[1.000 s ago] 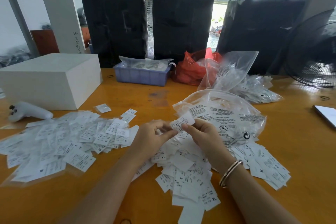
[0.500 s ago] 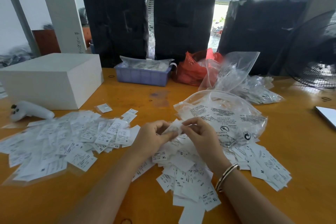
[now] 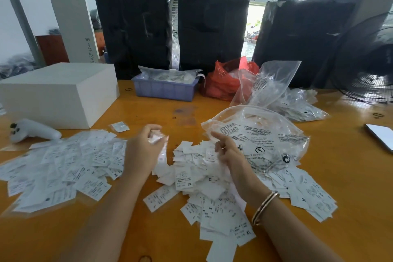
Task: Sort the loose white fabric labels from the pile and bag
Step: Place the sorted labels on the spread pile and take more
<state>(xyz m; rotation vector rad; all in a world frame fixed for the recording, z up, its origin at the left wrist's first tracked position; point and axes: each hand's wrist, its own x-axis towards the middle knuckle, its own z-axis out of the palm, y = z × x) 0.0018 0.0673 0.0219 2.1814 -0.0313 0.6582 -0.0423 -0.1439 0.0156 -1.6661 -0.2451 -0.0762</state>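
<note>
A loose pile of white fabric labels (image 3: 204, 185) lies in the middle of the orange table. A second, flatter spread of labels (image 3: 61, 168) covers the table's left part. My left hand (image 3: 142, 151) pinches a blurred white label (image 3: 158, 137) above the gap between the two heaps. My right hand (image 3: 228, 151) hovers over the middle pile with its forefinger stretched out and holds nothing. A clear printed plastic bag (image 3: 261, 136) lies just behind and right of the right hand, partly on the labels.
A white box (image 3: 59, 93) and a white controller (image 3: 34, 131) sit at the left. Behind are a blue tray (image 3: 163, 89), a red bag (image 3: 225, 81) and more clear bags (image 3: 297, 104). A fan (image 3: 370, 64) and a phone (image 3: 380, 136) stand at the right.
Both hands held one label together over the middle pile. Now they have parted: the left hand has carried the label leftward, and the right hand has let go.
</note>
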